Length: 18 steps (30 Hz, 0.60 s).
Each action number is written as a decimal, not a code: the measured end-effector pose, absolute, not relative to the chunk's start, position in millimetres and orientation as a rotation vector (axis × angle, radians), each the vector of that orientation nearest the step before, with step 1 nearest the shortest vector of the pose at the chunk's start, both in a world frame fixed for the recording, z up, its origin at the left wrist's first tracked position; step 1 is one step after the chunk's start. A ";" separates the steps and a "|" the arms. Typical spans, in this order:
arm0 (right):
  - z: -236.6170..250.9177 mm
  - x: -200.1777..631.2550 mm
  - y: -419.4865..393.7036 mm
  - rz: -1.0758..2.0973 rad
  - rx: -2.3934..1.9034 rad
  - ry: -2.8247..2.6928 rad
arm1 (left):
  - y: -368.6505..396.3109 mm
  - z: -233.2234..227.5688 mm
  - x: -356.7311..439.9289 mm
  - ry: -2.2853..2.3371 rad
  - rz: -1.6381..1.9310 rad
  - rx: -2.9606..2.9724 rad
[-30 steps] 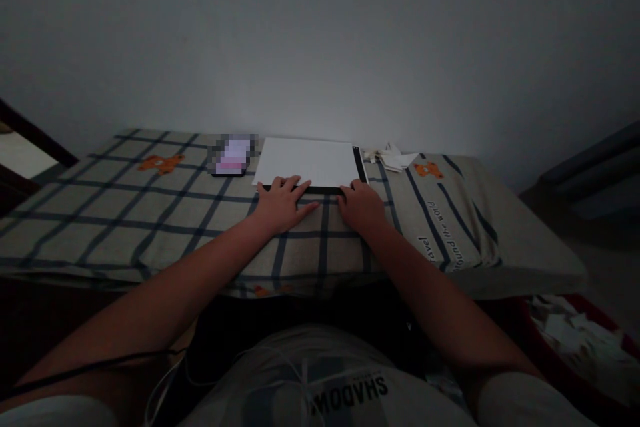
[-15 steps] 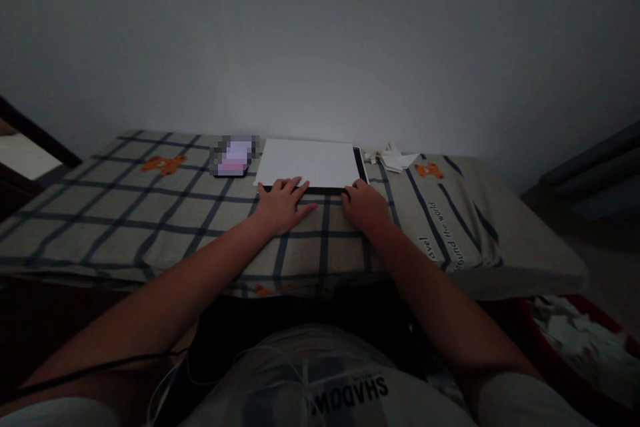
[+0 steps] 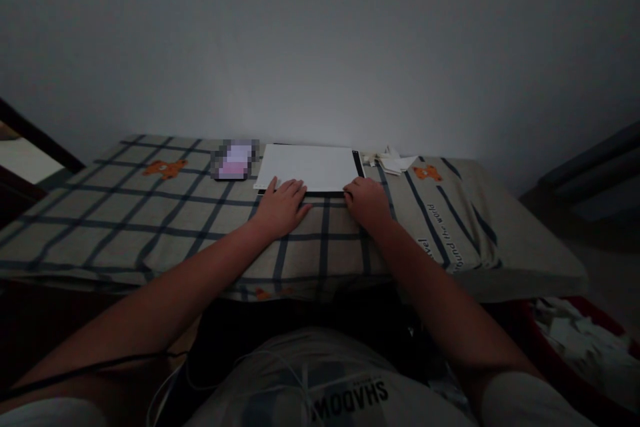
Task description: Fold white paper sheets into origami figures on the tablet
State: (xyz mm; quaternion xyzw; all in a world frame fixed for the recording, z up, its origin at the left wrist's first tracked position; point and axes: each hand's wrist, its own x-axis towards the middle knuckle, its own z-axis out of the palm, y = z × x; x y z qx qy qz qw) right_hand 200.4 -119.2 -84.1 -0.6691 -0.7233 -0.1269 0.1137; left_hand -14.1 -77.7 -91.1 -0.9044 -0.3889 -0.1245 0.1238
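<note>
A white sheet of paper [image 3: 310,167] lies on a flat black-edged board [image 3: 357,161], whose dark border shows along the right and near sides and as a thin line at the back. My left hand [image 3: 283,205] rests palm down at the near left edge, its fingers stretched out onto the paper and the thumb pointing right. At the near right corner is my right hand [image 3: 367,201], with fingers bent and closed at the paper's edge. Whether they also grip the board underneath is hidden.
A phone-like device [image 3: 235,161], blurred out, lies left of the paper. Crumpled paper scraps [image 3: 395,161] sit to the right. A checked cloth [image 3: 185,213] covers the surface, against a grey wall [image 3: 320,47]. A red bin [image 3: 543,347] of waste paper stands low right.
The sheet has slid slightly toward me on the board, so a dark line shows at its back edge. My left hand's fingers have drawn closer together. My right hand stays at the corner.
</note>
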 end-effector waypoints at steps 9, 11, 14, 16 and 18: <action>-78.4 186.5 -108.2 -0.393 -1.649 -2.527 | -69.7 -82.0 -9.5 -0.933 -0.316 -2.652; -77.5 187.6 -105.9 -0.417 -1.644 -2.579 | -68.9 -80.8 -9.9 -0.904 -0.272 -2.654; -72.9 190.4 -102.0 -0.410 -1.586 -2.628 | -67.9 -74.8 -9.9 -0.911 -0.268 -2.653; -66.4 192.9 -96.9 -0.377 -1.555 -2.584 | -65.1 -66.2 -7.9 -0.954 -0.318 -2.642; -57.6 196.2 -88.4 -0.307 -1.540 -2.471 | -59.4 -54.3 -3.0 -0.997 -0.392 -2.624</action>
